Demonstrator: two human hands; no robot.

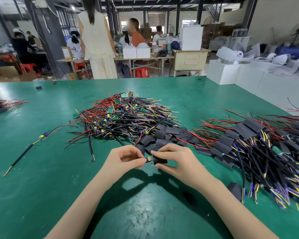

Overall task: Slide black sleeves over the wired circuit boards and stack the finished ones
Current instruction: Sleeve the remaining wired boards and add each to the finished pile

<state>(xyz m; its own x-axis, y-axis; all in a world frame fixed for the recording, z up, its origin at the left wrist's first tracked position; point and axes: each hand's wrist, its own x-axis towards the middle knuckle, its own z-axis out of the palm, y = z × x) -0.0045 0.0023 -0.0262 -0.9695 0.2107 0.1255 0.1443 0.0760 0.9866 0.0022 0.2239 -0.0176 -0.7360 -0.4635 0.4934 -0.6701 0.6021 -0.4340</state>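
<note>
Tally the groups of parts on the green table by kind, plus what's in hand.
Heaps of bare wired boards: 1
Heaps of loose black sleeves: 1
Stacks of sleeved boards: 1
Stray bare boards lying apart: 1
Boards in the left hand grip: 1
Sleeves in the right hand grip: 1
Total: 6

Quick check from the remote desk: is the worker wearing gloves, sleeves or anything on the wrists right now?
No. The left hand and right hand are bare, without gloves. Both forearms are uncovered up to the frame's bottom edge, with no sleeves, watch, rings or wrist strap visible.
</note>
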